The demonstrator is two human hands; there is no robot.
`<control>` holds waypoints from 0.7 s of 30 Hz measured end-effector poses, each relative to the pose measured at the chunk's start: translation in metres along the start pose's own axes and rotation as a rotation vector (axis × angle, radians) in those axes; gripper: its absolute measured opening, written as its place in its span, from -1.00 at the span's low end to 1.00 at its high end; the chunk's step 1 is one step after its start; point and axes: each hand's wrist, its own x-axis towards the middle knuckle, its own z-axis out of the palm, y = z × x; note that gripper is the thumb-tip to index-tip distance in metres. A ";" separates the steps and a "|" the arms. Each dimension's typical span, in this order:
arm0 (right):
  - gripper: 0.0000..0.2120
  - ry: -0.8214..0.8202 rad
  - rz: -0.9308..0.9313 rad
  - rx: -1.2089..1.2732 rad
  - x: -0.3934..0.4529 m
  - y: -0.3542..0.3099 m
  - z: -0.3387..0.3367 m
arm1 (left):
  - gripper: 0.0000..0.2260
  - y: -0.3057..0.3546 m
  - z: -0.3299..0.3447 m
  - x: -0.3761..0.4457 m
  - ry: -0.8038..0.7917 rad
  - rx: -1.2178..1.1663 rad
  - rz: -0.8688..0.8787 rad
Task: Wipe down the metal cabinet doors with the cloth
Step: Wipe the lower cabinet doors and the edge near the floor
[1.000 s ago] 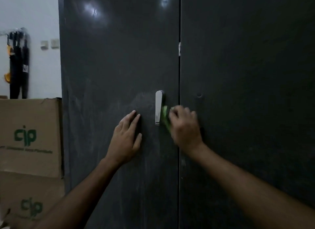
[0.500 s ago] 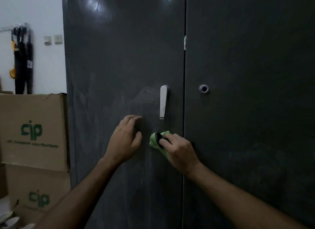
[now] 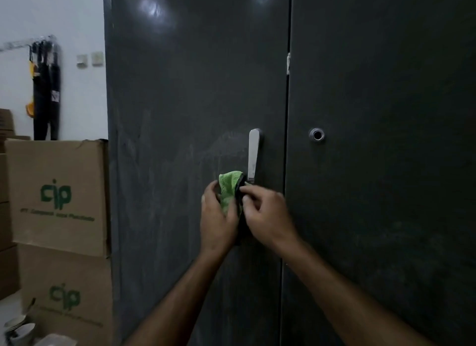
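Note:
A dark grey metal cabinet fills the view, with a left door point(image 3: 180, 113) and a right door point(image 3: 386, 165) split by a vertical seam. A silver handle point(image 3: 253, 155) hangs on the left door and a round lock point(image 3: 316, 134) sits on the right one. Just below the handle, a green cloth point(image 3: 228, 188) with a dark edge is bunched between both hands. My left hand point(image 3: 216, 219) curls its fingers round the cloth from the left. My right hand point(image 3: 268, 214) pinches the cloth's right side. Pale smears streak the left door around the handle.
Stacked cardboard boxes point(image 3: 56, 196) with green logos stand left of the cabinet. White bowls point(image 3: 18, 330) lie at the bottom left corner. Dark umbrellas point(image 3: 45, 93) hang on the white wall behind, near two wall switches point(image 3: 90, 59).
My right hand carried the cloth from beside the handle down and left. My left hand came off the door and took hold of the cloth too.

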 end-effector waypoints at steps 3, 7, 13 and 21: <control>-0.84 0.226 -0.060 -0.011 0.014 0.001 -0.017 | -0.54 0.002 -0.003 0.023 0.107 0.107 0.145; -0.87 0.393 -0.171 -0.146 0.041 0.009 -0.038 | -0.57 0.028 -0.027 0.118 0.283 0.214 0.320; -0.72 0.365 -0.278 -0.181 0.070 -0.002 -0.039 | -0.64 0.001 -0.012 0.100 -0.052 0.501 0.793; -0.49 0.254 -0.119 -0.155 0.061 -0.022 -0.004 | -0.59 0.004 -0.046 0.144 0.223 0.540 0.588</control>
